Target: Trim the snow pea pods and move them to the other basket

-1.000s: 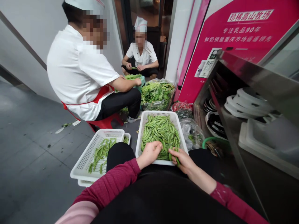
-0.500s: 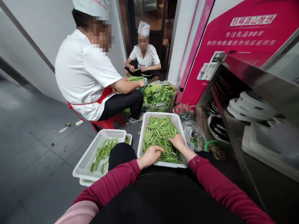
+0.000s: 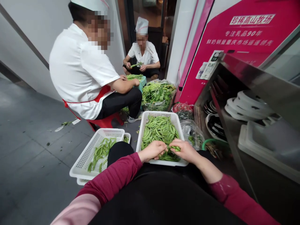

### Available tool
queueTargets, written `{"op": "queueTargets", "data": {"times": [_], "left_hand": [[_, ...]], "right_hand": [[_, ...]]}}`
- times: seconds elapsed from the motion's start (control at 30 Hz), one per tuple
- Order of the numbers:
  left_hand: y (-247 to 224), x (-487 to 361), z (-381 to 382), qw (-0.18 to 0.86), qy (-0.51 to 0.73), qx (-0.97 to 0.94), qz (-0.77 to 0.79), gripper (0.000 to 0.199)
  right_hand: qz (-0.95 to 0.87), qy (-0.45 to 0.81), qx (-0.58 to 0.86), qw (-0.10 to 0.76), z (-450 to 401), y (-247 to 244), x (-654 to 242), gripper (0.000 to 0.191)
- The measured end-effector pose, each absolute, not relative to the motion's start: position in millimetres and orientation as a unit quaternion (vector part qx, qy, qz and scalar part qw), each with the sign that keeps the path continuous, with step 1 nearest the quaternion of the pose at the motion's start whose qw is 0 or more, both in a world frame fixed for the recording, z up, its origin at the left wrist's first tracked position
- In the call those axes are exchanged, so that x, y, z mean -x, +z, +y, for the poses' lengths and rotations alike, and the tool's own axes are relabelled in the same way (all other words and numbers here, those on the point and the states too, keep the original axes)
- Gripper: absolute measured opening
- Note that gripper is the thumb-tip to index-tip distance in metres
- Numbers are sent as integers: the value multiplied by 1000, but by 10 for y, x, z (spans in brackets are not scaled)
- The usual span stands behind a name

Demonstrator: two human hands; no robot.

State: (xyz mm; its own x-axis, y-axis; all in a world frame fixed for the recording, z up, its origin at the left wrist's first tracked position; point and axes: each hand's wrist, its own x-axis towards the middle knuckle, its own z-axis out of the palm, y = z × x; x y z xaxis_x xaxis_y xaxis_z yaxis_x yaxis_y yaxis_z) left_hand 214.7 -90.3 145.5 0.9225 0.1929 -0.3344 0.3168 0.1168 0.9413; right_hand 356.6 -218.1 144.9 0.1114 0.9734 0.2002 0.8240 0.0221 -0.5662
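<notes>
A white plastic basket (image 3: 140, 132) full of green pea pods (image 3: 160, 128) stands in front of me, close to my lap. Over its near end my right hand (image 3: 187, 151) is closed around a pea pod (image 3: 175, 148). My left hand (image 3: 153, 151) is closed too, its fingertips pinching at the left end of that pod. Both hands nearly meet above the heap. To my left, beside my knee, a second white basket (image 3: 90, 150) holds fewer pods and sits on top of another basket.
A co-worker (image 3: 82, 68) sits on a red stool (image 3: 112, 121) ahead left, another (image 3: 142, 57) squats by the doorway. A bag of leafy greens (image 3: 159, 93) lies beyond my basket. Right are a green-rimmed container (image 3: 206, 142) and a metal shelf with white dishes (image 3: 248, 106).
My right hand has lifted a pea pod from the heap and drawn it toward me. My left hand has come up to meet it. The view has shifted slightly.
</notes>
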Motion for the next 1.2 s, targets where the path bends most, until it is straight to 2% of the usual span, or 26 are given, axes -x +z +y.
{"op": "queueTargets", "data": {"times": [0.1, 0.3, 0.5, 0.57, 0.67, 0.9, 1.03, 1.1, 1.2], "left_hand": [[1469, -2109, -899, 721, -45, -665, 187, 23], [1461, -2046, -951, 734, 22, -641, 225, 15], [1220, -1965, -795, 581, 13, -741, 337, 13], [1174, -1945, -736, 574, -2, -734, 362, 17], [1251, -1967, -749, 575, 4, -759, 305, 24], [1633, -2076, -981, 628, -66, -756, 172, 32], [1611, -2063, -951, 536, -55, -831, 141, 27], [1570, -2048, -924, 460, -24, -882, 99, 22], [1530, -2020, -926, 347, -7, -937, 26, 21]], "right_hand": [[-662, 126, 680, 288, -2167, 1513, -3500, 19], [-582, 142, 662, 450, -2114, 1446, -3271, 15], [-389, 90, 702, 589, -2227, 1525, -3432, 19], [-333, 109, 697, 625, -2276, 1565, -3525, 24], [-308, 150, 686, 642, -2300, 1581, -3551, 28], [-356, 193, 724, 559, -2213, 1453, -3367, 28], [-413, 77, 754, 505, -2253, 1454, -3401, 27], [-485, -22, 759, 433, -2293, 1514, -3412, 30], [-660, -63, 712, 232, -2325, 1611, -3366, 28]]}}
